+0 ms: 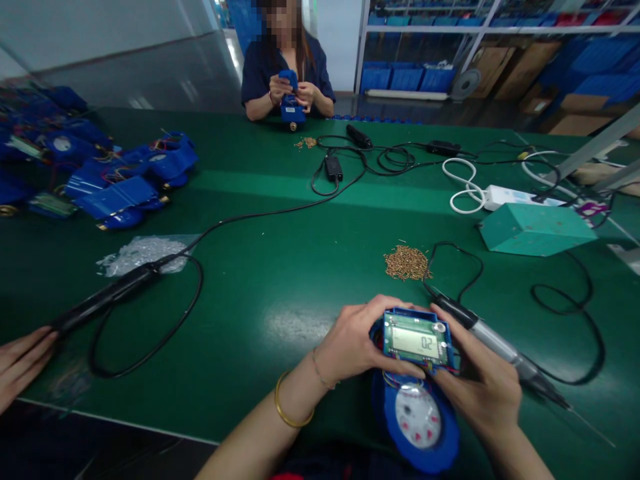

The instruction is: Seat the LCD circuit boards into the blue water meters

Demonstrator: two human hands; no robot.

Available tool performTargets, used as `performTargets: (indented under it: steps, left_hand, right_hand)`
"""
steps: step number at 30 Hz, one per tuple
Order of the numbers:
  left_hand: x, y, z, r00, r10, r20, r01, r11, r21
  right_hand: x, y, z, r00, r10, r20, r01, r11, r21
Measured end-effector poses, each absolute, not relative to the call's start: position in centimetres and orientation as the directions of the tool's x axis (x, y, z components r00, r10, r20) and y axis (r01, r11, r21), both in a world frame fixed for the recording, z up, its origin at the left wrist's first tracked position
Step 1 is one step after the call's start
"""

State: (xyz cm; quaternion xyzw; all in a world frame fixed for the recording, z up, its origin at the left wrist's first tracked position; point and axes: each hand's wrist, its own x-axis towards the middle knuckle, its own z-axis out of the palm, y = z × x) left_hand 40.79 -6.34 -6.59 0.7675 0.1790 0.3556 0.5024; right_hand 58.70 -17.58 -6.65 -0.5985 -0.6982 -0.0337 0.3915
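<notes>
Between my two hands is a blue water meter (pixel 435 427), held near the table's front edge. Its upper housing, with a green circuit board and a lit display (pixel 413 339), is gripped on the left side by my left hand (pixel 357 337). My right hand (pixel 483 377) closes round the right side of the same housing. Thin wires run from the housing to the lower body, where a round white dial (pixel 419 415) shows. A pen-shaped electric screwdriver (pixel 500 343) lies just beyond my right hand. Past the meter is a heap of small brass-coloured screws (pixel 407 263).
Several blue meters (pixel 120 187) are piled at left. A clear bag of small parts (pixel 145 255) lies beside a black screwdriver (pixel 115 293), touched by another person's hand (pixel 25 363). A green box (pixel 537 229) and white power strip (pixel 520 198) stand right. Opposite, a co-worker (pixel 287 73) holds a meter.
</notes>
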Motion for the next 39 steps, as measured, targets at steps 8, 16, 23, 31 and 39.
performTargets:
  steps: [8,16,23,31,39]
  left_hand:
    - [41.3,-7.2,-6.4,0.625,0.679,0.387,-0.054,-0.457,0.888]
    - [41.6,-7.5,-6.5,0.562,0.674,0.479,-0.041,-0.556,0.830]
    - [41.9,-7.4,-6.6,0.543,0.613,0.573,-0.047,-0.660,0.750]
    - [41.9,-7.3,-6.4,0.570,0.577,0.584,-0.055,-0.683,0.729]
    - [41.9,-7.3,-6.5,0.612,0.561,0.557,-0.048,-0.677,0.735]
  right_hand:
    - [58.9,-17.7,-6.5,0.003,0.812,0.584,0.857,0.299,-0.420]
    - [58.6,-17.7,-6.4,0.009,0.848,0.529,0.802,0.309,-0.510]
    - [61.8,-19.3,-2.4,0.025,0.964,0.266,0.731,0.164,-0.662]
    - [61.5,-19.2,0.3,0.087,0.995,-0.058,0.428,-0.090,-0.899]
    - [62.2,-18.1,0.9,-0.023,0.991,-0.128,0.386,-0.110,-0.916]
